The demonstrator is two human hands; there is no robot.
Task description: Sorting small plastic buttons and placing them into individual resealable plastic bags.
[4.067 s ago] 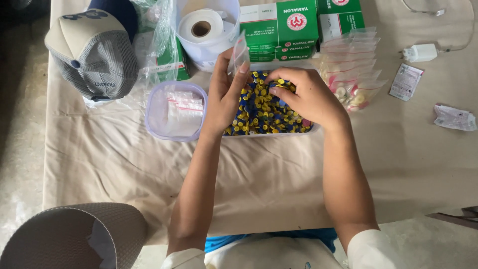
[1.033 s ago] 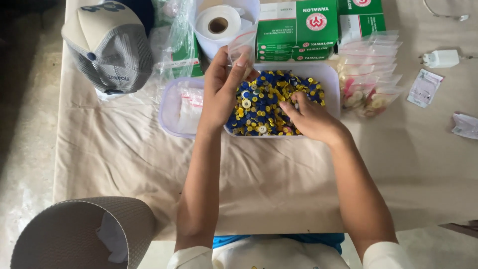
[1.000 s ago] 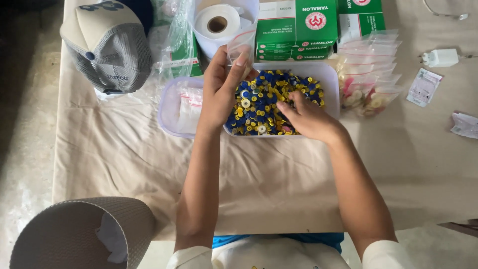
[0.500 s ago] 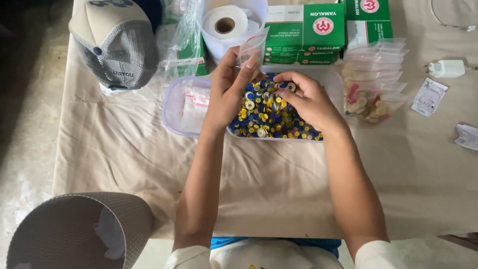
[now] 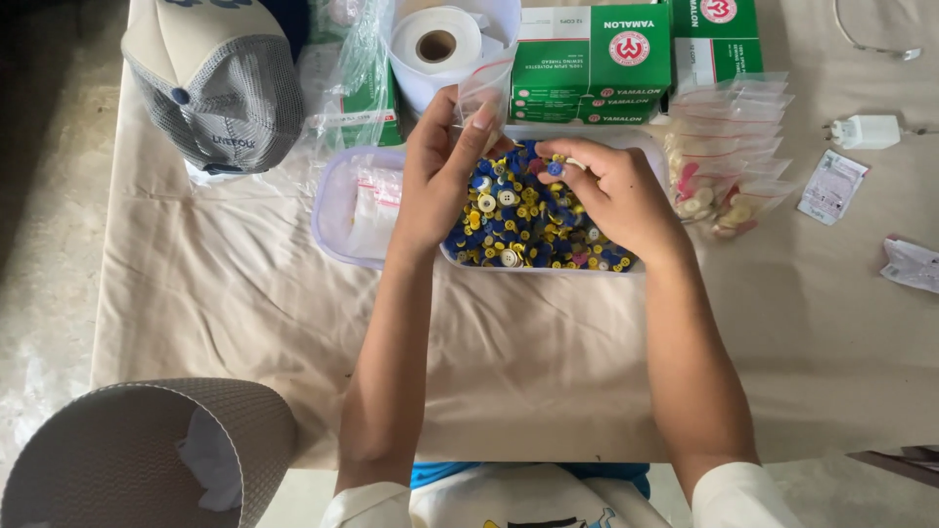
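My left hand (image 5: 440,161) holds a small clear plastic bag (image 5: 486,93) upright over a clear tray (image 5: 333,210). The tray's right part is full of blue, yellow and white buttons (image 5: 523,220); its left part holds empty clear bags (image 5: 374,200). My right hand (image 5: 616,191) hovers over the buttons and pinches a blue button (image 5: 555,168) between fingertips, close to the bag's mouth.
A grey cap (image 5: 217,83) lies at the back left. A white tape roll (image 5: 437,41) and green boxes (image 5: 606,54) stand behind the tray. Filled bags (image 5: 729,156) are stacked to the right, with a white charger (image 5: 866,130). A grey bin (image 5: 127,455) stands at the front left.
My right hand dipped into the buttons, then lifted with a blue button toward the bag. The left hand kept the bag held above the tray.
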